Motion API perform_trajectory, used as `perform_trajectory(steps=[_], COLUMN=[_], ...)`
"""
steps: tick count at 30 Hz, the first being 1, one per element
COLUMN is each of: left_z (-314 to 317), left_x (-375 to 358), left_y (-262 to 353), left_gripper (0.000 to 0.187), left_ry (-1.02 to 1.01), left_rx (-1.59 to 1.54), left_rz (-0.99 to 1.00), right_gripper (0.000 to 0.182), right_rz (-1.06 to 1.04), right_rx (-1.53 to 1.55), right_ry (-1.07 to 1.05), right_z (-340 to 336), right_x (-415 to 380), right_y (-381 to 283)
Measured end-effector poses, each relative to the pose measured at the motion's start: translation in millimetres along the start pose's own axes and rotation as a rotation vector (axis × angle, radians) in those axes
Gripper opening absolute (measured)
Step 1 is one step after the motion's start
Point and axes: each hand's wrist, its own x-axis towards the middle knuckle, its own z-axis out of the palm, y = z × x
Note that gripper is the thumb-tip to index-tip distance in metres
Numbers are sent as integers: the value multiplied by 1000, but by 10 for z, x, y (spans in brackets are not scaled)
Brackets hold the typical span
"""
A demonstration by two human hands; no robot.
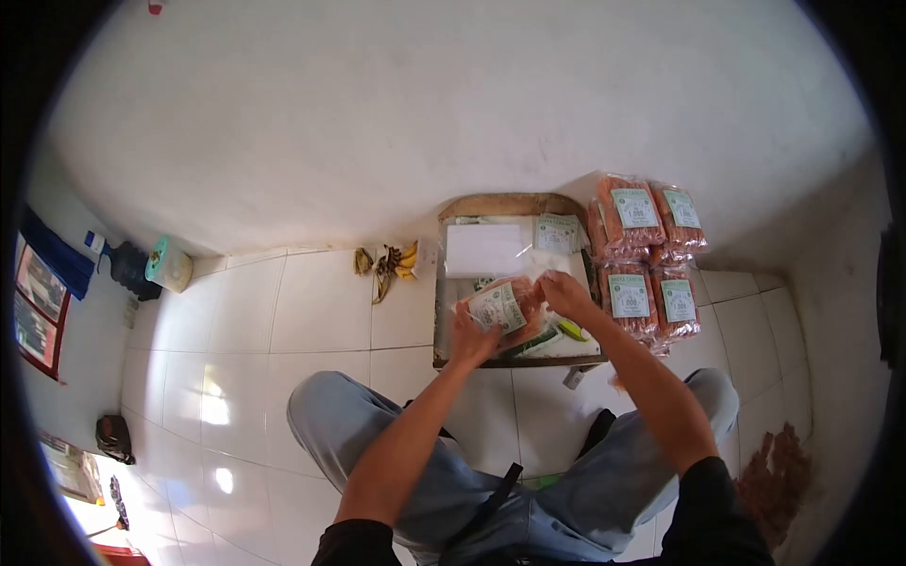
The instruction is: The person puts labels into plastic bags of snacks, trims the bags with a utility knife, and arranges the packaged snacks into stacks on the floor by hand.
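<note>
A clear plastic packet of orange-brown strips with a printed label (497, 309) is held over a low table (441, 330) in front of me. My left hand (472, 338) grips the packet's lower left side, the fingers partly hidden by it. At the packet's upper right end, my right hand (562, 294) is closed on the gathered plastic. A white rectangular block, perhaps a stack of sheets (483, 250), lies on the table beyond the packet. Several loose printed labels (557, 233) lie to its right. Near my right wrist is a small yellow-green object (572, 330).
Several filled, labelled packets (632, 212) are piled on the floor right of the table. Bananas (407, 259) lie to its left by the wall. Orange-brown strips (774, 481) lie far right. A lidded container (169, 264) and a water jug (130, 269) stand far left.
</note>
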Motion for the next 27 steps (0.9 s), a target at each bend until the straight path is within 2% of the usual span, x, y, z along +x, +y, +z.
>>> perform_trajectory(steps=[1, 2, 3, 4, 6, 8, 9, 11, 12, 14, 15, 17, 18, 20, 24, 27], left_z=[59, -133, -350, -514, -688, -1005, -1007, -926, -863, -701, -613, -442, -361, -230, -179, -136], left_x=[219, 110, -17, -56, -59, -268, -264, -292, -306, -335, -339, -228, -146, -4, 82, 106], left_y=[-183, -267, -296, -42, 627, 1022, 1036, 1005, 968, 849, 772, 662, 618, 580, 673, 662], left_gripper=[115, 117, 120, 125, 129, 133, 133, 134, 134, 132, 132, 127, 127, 117, 107, 100], left_ry=[-135, -206, -278, -333, -354, -433, -424, -372, -367, -314, -319, -264, -265, -295, -373, -292], left_rx=[-2, 32, 67, 313, 524, 636, 636, 556, 550, 431, 427, 270, 269, 104, -80, -106], left_rz=[13, -11, -32, -31, 10, -57, -55, 102, 104, 257, 250, 506, 506, 680, 606, 533], right_gripper=[31, 28, 28, 27, 26, 26, 26, 29, 28, 27, 26, 25, 24, 26, 30, 30], right_rz=[-148, -288, -286, -276, -281, -470, -479, -680, -724, -658, -586, -591, -594, -555, -517, -543], right_rx=[-410, -818, -732, -818, -959, -839, -842, -932, -885, -952, -1006, -955, -903, -906, -901, -912], right_ry=[36, 74, 59, 26, 17, 17, 20, 75, 88, 9, -63, -92, -117, -128, -102, -87], right_z=[-43, -32, 241, 219, 32, 141, 162, 165, 132, 55, 43, -7, -25, -41, -67, -72], right_x=[1, -77, -435, -636, -703, -805, -818, -817, -880, -1019, -1067, -1024, -1012, -1029, -1051, -985], right_y=[-352, -665, -1010, -1374, -1597, -1551, -1446, -1136, -1114, -1206, -1215, -1067, -1010, -1035, -1085, -1030])
